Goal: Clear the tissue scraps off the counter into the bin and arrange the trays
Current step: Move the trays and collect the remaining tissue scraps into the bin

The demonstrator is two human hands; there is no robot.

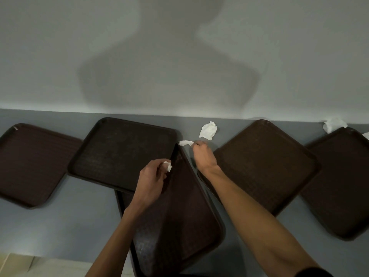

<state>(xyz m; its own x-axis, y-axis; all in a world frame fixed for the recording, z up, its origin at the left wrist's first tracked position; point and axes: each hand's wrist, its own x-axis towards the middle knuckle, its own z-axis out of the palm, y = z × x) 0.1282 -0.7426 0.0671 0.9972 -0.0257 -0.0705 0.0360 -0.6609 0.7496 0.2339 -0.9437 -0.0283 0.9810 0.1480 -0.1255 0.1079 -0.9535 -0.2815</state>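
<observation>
L hand (151, 176) is curled round a small white tissue wad (168, 166), hovering over the near dark-brown plastic tray (179, 226). R hand (203, 154) is stretched fwd w/ fingertips closed on a thin white tissue scrap (185, 143), which lies on the grey counter (85, 212) right at that tray's far corner. Just beyond it, nearer the wall, sits a bigger crumpled white tissue (208, 130), untouched. Another white crumpled piece (334, 124) sits against the wall far R, touching the edge of the far-right brown tray (343, 186).

What could go wrong, imo:
- The scrap is thin and twisted, so a quick tug could tear it and leave bits behind.
- Both hands are already busy. Grabbing the bigger tissue on top of that could mean a loose hold and a dropped piece.
- The bin isn't in sight, so there's prob a carry ahead, and light paper slips out easily.
- The far-R piece is tucked by a tray edge and easy to miss.
- The R forearm passes right over the right-of-centre brown tray (265, 166), and a careless pull-back could knock it further askew.
</observation>
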